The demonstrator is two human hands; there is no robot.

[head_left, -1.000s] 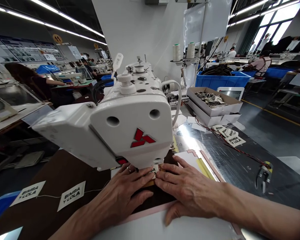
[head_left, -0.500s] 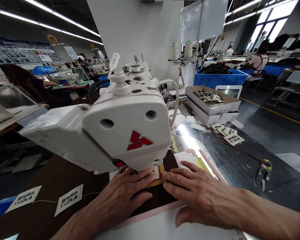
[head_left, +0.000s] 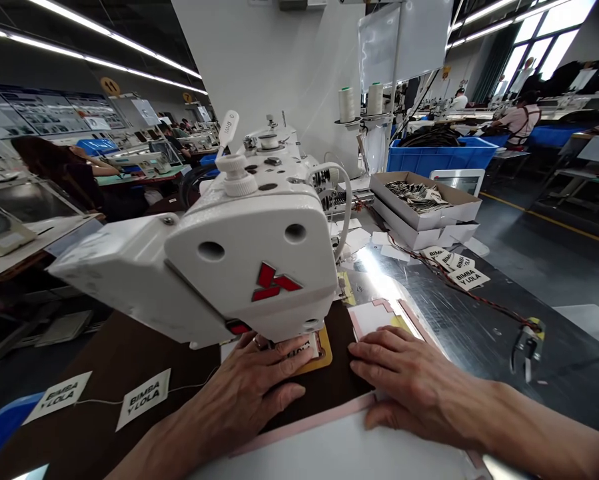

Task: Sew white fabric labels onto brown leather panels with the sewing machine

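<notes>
At the bottom center of the frame, both bare hands are lying palm-down under a bulky white sewing machine head with a red three-part logo (head_left: 249, 247). The left hand (head_left: 252, 393) is staying pretty flat, open with the fingers close together and the thumb angling out; it's gripping nothing I can see, but its fingers are covering part of a cream label with black lettering (head_left: 308, 347). That label is sitting just below the machine head, inside a yellow frame with rounded corners (head_left: 325, 360), which is resting on a dark brown flat sheet (head_left: 329, 393).

The right hand (head_left: 414, 387) is resting open, fingers loosely bent, to the right of the frame and apart from it. Its fingertips are touching down near the brown sheet's right edge, and I can't tell if they're pinning anything. A white panel with pink edging (head_left: 299, 450) is lying along the bottom.

Over at lower left, two cream BIMBA Y LOLA labels (head_left: 144, 399) are lying on the brown sheet, with a thin pale thread (head_left: 96, 402) running between them. On the right, small metal snips (head_left: 528, 350) are lying by a red-and-black twisted cord (head_left: 484, 303), and more loose cream labels (head_left: 468, 277) are overlapping below an open cardboard box (head_left: 426, 217).
</notes>
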